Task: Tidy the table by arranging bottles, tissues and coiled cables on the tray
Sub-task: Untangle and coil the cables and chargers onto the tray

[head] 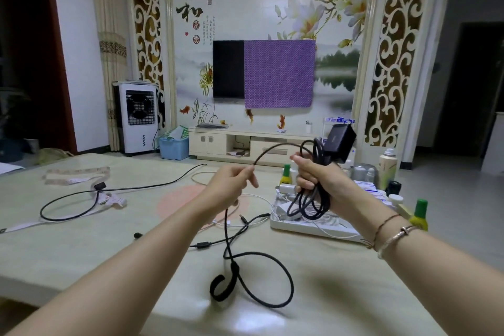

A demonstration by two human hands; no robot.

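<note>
Fingers [305,172] of the right hand [316,180] are curled tight around a bundle of black cable loops [308,204], with the black power adapter [341,142] carried at the top of the bundle, above the fist. Fingers of the left hand [231,185] are pinched on the free run of the same black cable [272,146], which arcs across to the bundle and also drops from the left hand to the surface [81,254].

Item in progress: black cable, partly coiled. An uncoiled tail [272,262] is left lying on the surface near the front edge, ending in a hook-and-loop strap [221,286].

Items already placed: white tray [313,228], just beyond and below the right hand, holding a white charger block and white cable; the contents are partly hidden by the bundle, so the full count cannot be told.

Items outstanding, as judged: a second black cable [68,199] sprawled loose at the left of the surface; thin white and black leads [245,222] lying between the hands and the tray; green-capped bottles [420,215] and a tall spray can [388,169] standing beside the tray, not on it. No tissues are clearly made out; the pale flat packets behind the tray may be such.

Estimate: task at an early to middle stage, one coil unfinished.
</note>
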